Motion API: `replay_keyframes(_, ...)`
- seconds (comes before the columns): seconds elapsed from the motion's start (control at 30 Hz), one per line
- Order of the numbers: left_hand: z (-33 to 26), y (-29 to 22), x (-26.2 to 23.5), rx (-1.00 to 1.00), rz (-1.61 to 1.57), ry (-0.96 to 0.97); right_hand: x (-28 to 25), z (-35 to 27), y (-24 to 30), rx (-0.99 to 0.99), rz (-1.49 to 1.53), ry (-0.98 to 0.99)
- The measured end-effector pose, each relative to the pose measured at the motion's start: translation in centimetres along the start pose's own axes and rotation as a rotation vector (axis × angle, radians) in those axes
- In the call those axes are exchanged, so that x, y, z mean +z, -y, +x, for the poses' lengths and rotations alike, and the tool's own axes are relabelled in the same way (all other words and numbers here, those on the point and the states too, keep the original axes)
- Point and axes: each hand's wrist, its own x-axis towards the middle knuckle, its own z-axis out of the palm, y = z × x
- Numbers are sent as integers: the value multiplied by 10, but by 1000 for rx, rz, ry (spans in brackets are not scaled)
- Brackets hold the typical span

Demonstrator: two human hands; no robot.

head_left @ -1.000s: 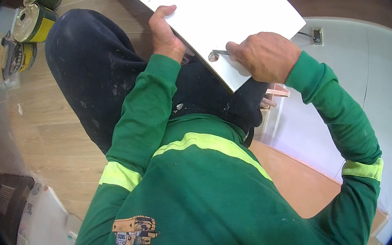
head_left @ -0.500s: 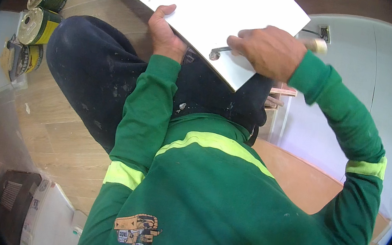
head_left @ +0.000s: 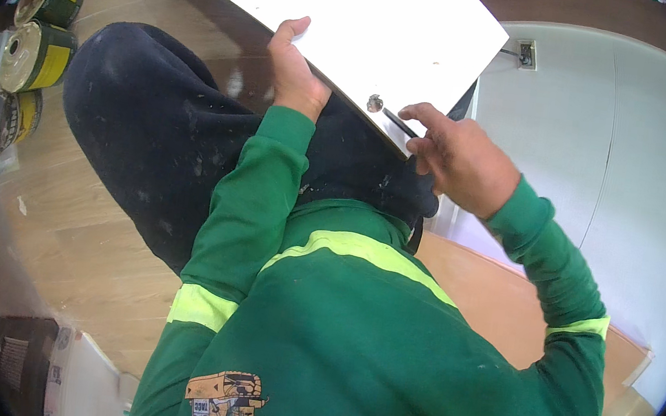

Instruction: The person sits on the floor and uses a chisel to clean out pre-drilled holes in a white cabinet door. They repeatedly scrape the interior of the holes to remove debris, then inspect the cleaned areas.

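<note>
Dark tool (head_left: 399, 123), pinched in right hand (head_left: 468, 159), slants toward frame's upper left, over white panel (head_left: 386, 33) clasped by left hand (head_left: 295, 71).

White board (head_left: 394, 30): face open centrally; left hand (head_left: 295, 71) obstructs its near edge, right hand (head_left: 467, 159) and rod (head_left: 399, 123) its near corner.

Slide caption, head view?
Left hand grips a white board by its edge; right hand holds a dark tool beside a ragged hole.

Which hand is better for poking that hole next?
Probably the right hand: it holds the dark tool, tip beside the hole. The left hand grips the white board by its edge.
</note>
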Motion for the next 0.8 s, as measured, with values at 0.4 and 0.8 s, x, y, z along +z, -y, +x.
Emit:
replay_keyframes(0.4,28,25,-20,3,-35,79,5,29,-18,10,110,28)
replay_keyframes(0.8,21,30,-14,42,41,25,25,28,-26,16,169,-59)
